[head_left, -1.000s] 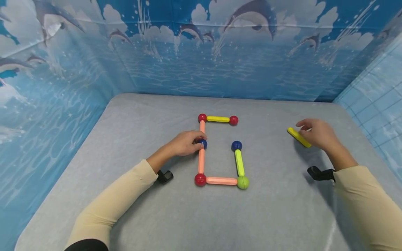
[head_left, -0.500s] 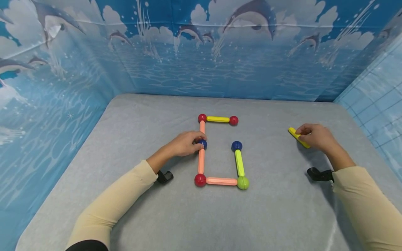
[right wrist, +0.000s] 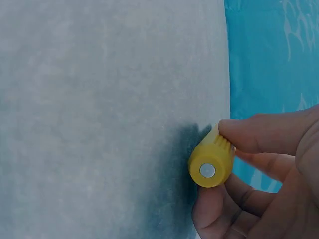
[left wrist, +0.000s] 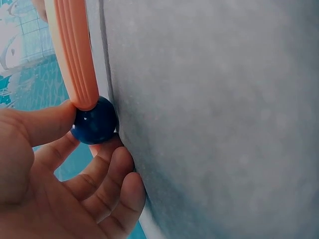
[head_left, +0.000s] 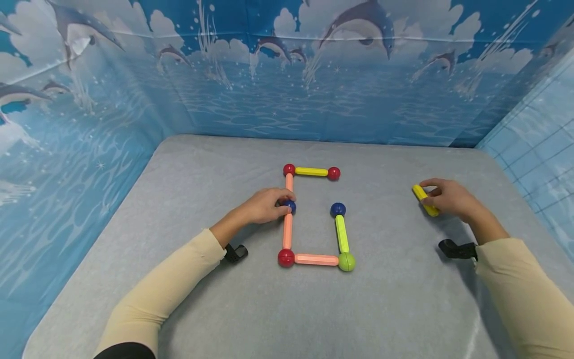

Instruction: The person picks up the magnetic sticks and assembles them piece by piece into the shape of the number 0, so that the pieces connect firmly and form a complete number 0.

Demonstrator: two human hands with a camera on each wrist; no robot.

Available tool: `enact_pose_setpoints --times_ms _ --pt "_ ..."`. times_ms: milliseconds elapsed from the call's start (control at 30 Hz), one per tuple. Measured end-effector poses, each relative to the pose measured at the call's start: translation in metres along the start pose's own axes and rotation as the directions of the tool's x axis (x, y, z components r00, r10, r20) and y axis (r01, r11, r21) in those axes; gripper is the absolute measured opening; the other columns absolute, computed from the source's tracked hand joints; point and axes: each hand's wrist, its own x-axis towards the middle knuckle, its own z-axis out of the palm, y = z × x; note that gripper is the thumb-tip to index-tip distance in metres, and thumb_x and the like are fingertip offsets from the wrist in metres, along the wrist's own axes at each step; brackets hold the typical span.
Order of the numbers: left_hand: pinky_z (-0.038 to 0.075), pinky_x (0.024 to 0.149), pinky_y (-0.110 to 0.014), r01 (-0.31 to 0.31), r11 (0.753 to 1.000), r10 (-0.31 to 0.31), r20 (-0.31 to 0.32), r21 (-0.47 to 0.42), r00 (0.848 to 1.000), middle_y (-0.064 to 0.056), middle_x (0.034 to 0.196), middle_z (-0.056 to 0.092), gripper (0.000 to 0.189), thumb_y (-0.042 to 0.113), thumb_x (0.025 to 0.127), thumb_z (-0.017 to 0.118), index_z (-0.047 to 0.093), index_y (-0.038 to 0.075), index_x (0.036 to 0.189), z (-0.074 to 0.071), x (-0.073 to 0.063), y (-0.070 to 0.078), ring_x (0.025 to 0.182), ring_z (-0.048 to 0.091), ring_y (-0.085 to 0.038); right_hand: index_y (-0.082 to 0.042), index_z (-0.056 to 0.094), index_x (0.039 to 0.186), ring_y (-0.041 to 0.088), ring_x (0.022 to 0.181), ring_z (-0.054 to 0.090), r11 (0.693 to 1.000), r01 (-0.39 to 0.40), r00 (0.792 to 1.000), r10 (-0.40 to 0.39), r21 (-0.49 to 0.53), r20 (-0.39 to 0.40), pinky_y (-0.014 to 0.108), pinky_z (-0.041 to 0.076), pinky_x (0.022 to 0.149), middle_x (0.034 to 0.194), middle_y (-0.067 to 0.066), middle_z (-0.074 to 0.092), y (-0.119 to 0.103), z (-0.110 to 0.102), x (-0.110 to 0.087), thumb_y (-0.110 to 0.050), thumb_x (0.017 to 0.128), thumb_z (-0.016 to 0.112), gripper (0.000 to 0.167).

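My left hand (head_left: 264, 205) pinches a blue ball (left wrist: 97, 124) between thumb and fingers. Salmon-coloured magnetic rods (head_left: 287, 232) meet that ball from both sides, forming the left side of a flat figure. At the far right, my right hand (head_left: 453, 197) holds a loose yellow magnetic rod (head_left: 419, 192) between thumb and fingertips. In the right wrist view, the yellow rod's near end (right wrist: 209, 159) shows a round silver magnet, and a shadow falls on the cloth beside it.
Atop the figure, a yellow rod (head_left: 311, 171) joins two red balls (head_left: 334, 173). Below, a salmon rod (head_left: 316, 260) links a red ball (head_left: 286, 258) to a green ball (head_left: 347, 262). A green rod (head_left: 342, 233) rises to another blue ball (head_left: 338, 209). Grey cloth (head_left: 381, 309) covers the table.
The right hand's fingers have shifted along the yellow rod, and the rod has turned slightly to a steeper slant. The left hand and the figure have stayed in place.
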Motion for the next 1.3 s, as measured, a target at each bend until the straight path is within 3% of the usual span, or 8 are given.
enact_pose_setpoints --times_ms 267,467,533,733,833,967,1167,1300 --pt "0.048 0.098 -0.041 -0.023 1.0 0.023 -0.008 0.011 1.0 -0.008 0.124 0.065 0.033 0.022 0.099 0.059 0.061 0.016 0.131 0.002 0.001 -0.002 0.109 0.057 -0.022 0.0 0.023 0.155 0.042 0.115 0.05 0.983 -0.005 1.0 0.005 0.182 0.0 0.031 0.055 0.076 0.14 0.038 0.037 0.0 0.009 -0.005 -0.018 0.1 0.053 0.065" --pt "0.048 0.094 -0.039 -0.013 1.0 0.014 -0.011 0.005 1.0 -0.006 0.119 0.066 0.031 0.022 0.099 0.059 0.062 0.017 0.13 0.002 0.002 -0.001 0.105 0.057 -0.02 -0.011 0.022 0.158 0.005 0.096 0.056 0.945 0.064 0.997 -0.045 0.321 -0.067 0.027 0.056 0.077 0.139 0.025 0.044 -0.011 0.021 -0.007 -0.03 0.1 0.058 0.071" --pt "0.048 0.093 -0.039 -0.012 1.0 0.013 -0.011 0.005 1.0 -0.006 0.117 0.066 0.031 0.022 0.099 0.059 0.062 0.017 0.129 0.003 0.002 -0.001 0.103 0.057 -0.02 -0.012 0.023 0.158 0.0 0.093 0.053 0.936 0.079 0.995 -0.051 0.342 -0.089 0.026 0.056 0.076 0.138 0.022 0.044 -0.016 0.025 -0.007 -0.03 0.099 0.059 0.071" --pt "0.049 0.093 -0.038 -0.008 1.0 0.008 -0.008 0.004 1.0 -0.005 0.118 0.065 0.031 0.022 0.099 0.06 0.062 0.017 0.13 0.004 0.002 -0.002 0.104 0.056 -0.02 -0.011 0.024 0.158 0.025 0.113 0.051 0.922 0.104 0.991 -0.067 0.374 -0.112 0.026 0.055 0.075 0.137 0.023 0.044 -0.032 0.033 -0.006 -0.022 0.099 0.06 0.07" --pt "0.049 0.094 -0.039 -0.009 1.0 0.009 -0.008 0.001 1.0 -0.006 0.119 0.065 0.031 0.021 0.099 0.06 0.062 0.017 0.13 0.003 0.002 -0.003 0.105 0.057 -0.02 -0.014 0.024 0.158 0.03 0.119 0.048 0.911 0.101 0.993 -0.069 0.4 -0.094 0.024 0.055 0.077 0.137 0.02 0.044 -0.04 0.036 -0.005 -0.02 0.099 0.059 0.069" --pt "0.049 0.097 -0.04 -0.002 1.0 0.002 -0.006 -0.009 1.0 -0.007 0.122 0.065 0.032 0.021 0.099 0.059 0.061 0.017 0.13 0.002 0.002 -0.003 0.108 0.058 -0.021 -0.016 0.024 0.158 0.025 0.118 0.049 0.887 0.127 0.991 -0.1 0.444 -0.085 0.024 0.056 0.079 0.137 0.018 0.044 -0.053 0.039 -0.002 -0.02 0.099 0.06 0.069" --pt "0.049 0.099 -0.042 -0.003 1.0 0.003 -0.007 -0.018 1.0 -0.008 0.124 0.065 0.033 0.02 0.099 0.059 0.061 0.016 0.131 0.002 0.002 -0.003 0.109 0.058 -0.021 -0.016 0.027 0.158 0.01 0.102 0.056 0.869 0.165 0.986 -0.133 0.467 -0.102 0.027 0.058 0.081 0.136 0.019 0.045 -0.073 0.044 0.004 -0.02 0.099 0.061 0.069" --pt "0.049 0.099 -0.042 -0.005 1.0 0.005 -0.01 -0.015 1.0 -0.008 0.124 0.065 0.033 0.021 0.099 0.059 0.061 0.016 0.131 0.003 0.002 -0.003 0.109 0.057 -0.021 -0.016 0.03 0.156 0.01 0.099 0.058 0.853 0.165 0.985 -0.121 0.495 -0.12 0.028 0.058 0.081 0.132 0.016 0.047 -0.089 0.05 0.009 -0.018 0.097 0.063 0.067"
